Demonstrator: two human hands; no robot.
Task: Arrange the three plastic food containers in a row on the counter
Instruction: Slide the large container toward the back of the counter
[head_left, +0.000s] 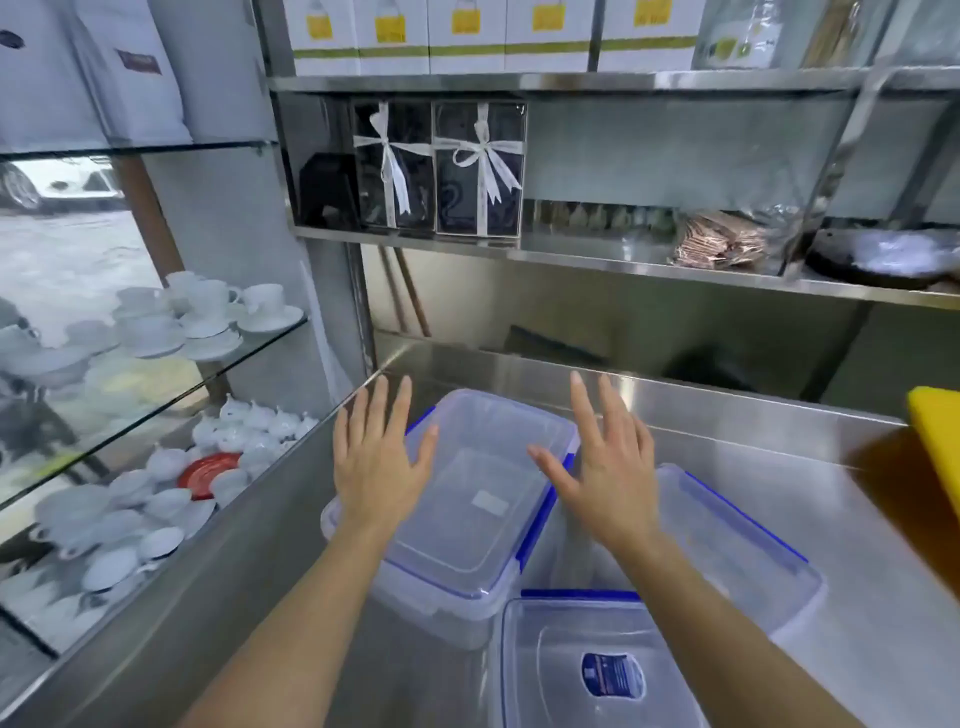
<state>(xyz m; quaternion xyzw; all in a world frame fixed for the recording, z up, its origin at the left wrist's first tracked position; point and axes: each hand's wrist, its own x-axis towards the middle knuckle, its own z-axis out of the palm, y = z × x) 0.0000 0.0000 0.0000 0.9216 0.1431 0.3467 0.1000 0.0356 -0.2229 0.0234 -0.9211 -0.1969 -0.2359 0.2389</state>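
Note:
Three clear plastic containers with blue lid clips stand on the steel counter (857, 649). The left container (467, 499) lies at an angle in the middle. A second container (727, 551) sits to its right, partly behind my right forearm. The nearest container (587, 670) bears a blue label and runs off the bottom edge. My left hand (376, 457) hovers over the left container's left rim, fingers spread. My right hand (602, 462) hovers above its right rim, fingers spread too. Neither hand holds anything.
A raised steel ledge (675, 389) runs behind the containers, with steel shelves above holding dark gift boxes (441, 166). A yellow board (935, 447) pokes in at the right edge. To the left, glass shelves (156, 374) carry white cups and teapots.

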